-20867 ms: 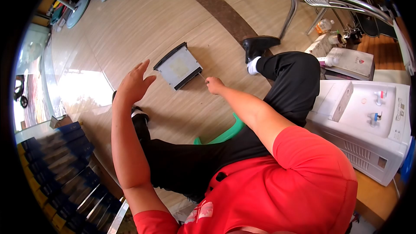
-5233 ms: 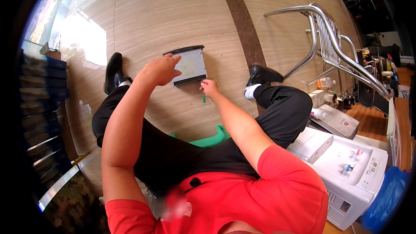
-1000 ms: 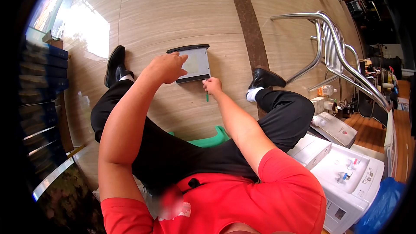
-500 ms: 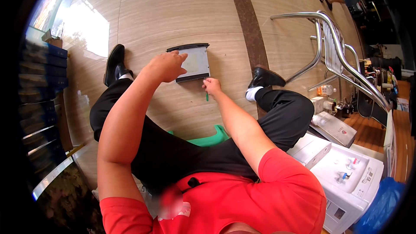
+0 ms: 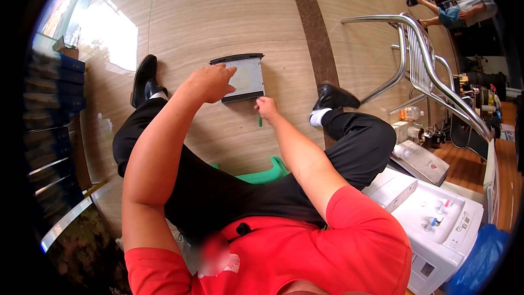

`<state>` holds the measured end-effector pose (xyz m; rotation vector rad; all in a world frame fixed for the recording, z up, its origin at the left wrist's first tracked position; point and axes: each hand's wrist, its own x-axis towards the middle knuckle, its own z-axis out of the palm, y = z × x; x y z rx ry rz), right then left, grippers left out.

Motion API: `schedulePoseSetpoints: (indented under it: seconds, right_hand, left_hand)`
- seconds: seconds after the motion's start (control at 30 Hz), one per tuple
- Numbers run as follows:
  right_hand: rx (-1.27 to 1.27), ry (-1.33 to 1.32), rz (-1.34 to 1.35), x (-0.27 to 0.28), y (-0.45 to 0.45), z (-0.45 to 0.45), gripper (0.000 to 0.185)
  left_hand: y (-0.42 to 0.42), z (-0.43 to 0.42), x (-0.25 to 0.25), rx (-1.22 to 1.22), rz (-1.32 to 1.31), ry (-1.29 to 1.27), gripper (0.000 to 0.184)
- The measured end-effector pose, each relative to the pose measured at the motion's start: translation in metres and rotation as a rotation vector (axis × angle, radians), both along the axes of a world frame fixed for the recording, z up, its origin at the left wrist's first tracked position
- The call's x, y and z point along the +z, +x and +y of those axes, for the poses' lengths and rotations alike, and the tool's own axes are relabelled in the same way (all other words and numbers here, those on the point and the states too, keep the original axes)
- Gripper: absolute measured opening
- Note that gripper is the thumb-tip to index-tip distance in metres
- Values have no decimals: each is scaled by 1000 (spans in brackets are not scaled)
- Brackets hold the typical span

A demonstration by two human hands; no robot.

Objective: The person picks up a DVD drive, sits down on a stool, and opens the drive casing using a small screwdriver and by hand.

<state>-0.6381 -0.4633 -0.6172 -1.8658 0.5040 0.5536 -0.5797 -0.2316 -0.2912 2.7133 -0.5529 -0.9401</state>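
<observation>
On the floor between my feet lies a flat metal-cased box (image 5: 248,78), like a disc drive, with a black strip along its near edge and a curved black panel at its far edge. My left hand (image 5: 210,83) rests at its left side, fingers stretched over the top and thumb apart. At the near right corner, my right hand (image 5: 266,107) is closed in a pinch on a thin green-handled screwdriver (image 5: 260,122). Its handle sticks out toward me. The screwdriver's tip is too small to make out.
Under my legs shows a green plastic stool (image 5: 265,173). To the right are a metal chair (image 5: 420,68), a bottle (image 5: 410,113) and a white water dispenser (image 5: 436,213). Stacked blue boxes (image 5: 57,84) line the left. Another person (image 5: 464,13) is at the far right.
Both of my hands stay almost where they were, with the right still at the box's near corner. The other person in the background has moved to the right.
</observation>
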Motion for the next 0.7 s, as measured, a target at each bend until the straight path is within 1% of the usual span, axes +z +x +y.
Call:
schedulePoseSetpoints:
  seconds: [0.07, 0.17, 0.27, 0.33, 0.47, 0.53, 0.7]
  right_hand:
    - [-6, 17, 8, -4, 0, -1, 21]
    - [-74, 96, 67, 5, 0, 1, 19]
    - [-41, 28, 31, 13, 1, 3, 17]
    - [-43, -67, -2, 18, 2, 4, 14]
    - [-33, -92, -23, 23, 3, 4, 12]
    - [-6, -161, -48, 24, 4, 3, 12]
    - [-17, -163, -27, 22, 6, 2, 14]
  left_hand:
    - [0, 0, 0, 4, 4, 1, 61]
    - [0, 0, -3, 3, -7, -5, 60]
    - [0, 0, -2, 1, 8, 2, 60]
    - [0, 0, -2, -4, 6, 4, 60]
    - [0, 0, -1, -4, 3, 10, 60]
    - [-1, -1, 0, -4, -2, 16, 60]
    - [0, -1, -2, -7, 2, 15, 60]
